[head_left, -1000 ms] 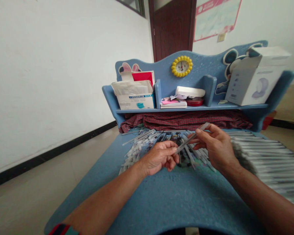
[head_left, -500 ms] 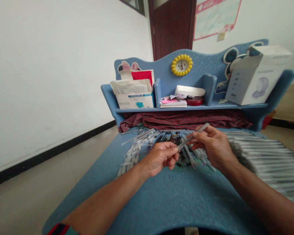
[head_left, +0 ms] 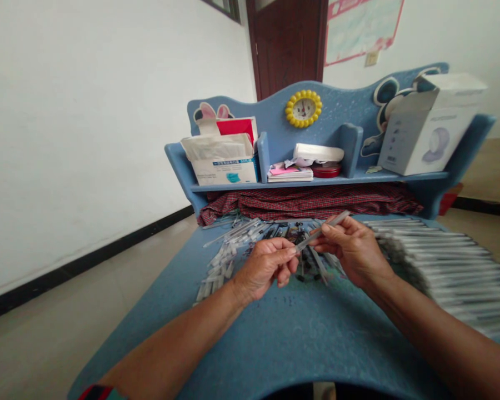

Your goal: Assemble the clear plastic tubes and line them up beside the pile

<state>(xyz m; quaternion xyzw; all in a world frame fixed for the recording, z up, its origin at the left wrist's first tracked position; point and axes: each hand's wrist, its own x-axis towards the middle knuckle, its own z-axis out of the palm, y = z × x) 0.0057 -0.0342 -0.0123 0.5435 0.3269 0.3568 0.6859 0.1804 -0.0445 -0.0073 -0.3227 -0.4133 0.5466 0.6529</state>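
Both my hands meet over a blue desk [head_left: 300, 339]. My right hand [head_left: 352, 250] pinches a slim clear pen barrel [head_left: 337, 219] that slants up to the right. My left hand [head_left: 266, 266] is closed, its thumb and fingertips pressed at the lower end of that barrel; whether it holds a small part there is hidden. Under the hands lies a loose scatter of pen parts [head_left: 241, 239], clear tubes and dark refills. A stacked row of finished grey pens [head_left: 450, 266] lies to the right of my right forearm.
A blue shelf unit [head_left: 316, 180] at the desk's back carries a mask box [head_left: 225, 166], notebooks, a white carton [head_left: 425, 133] and a yellow clock [head_left: 303, 109]. Red plaid cloth [head_left: 312, 201] lies under the shelf. White wall and floor are left; a dark door is behind.
The hands stay together on the pen barrel; the whole view has shifted slightly, so the desk and the hands sit a little further left and higher.
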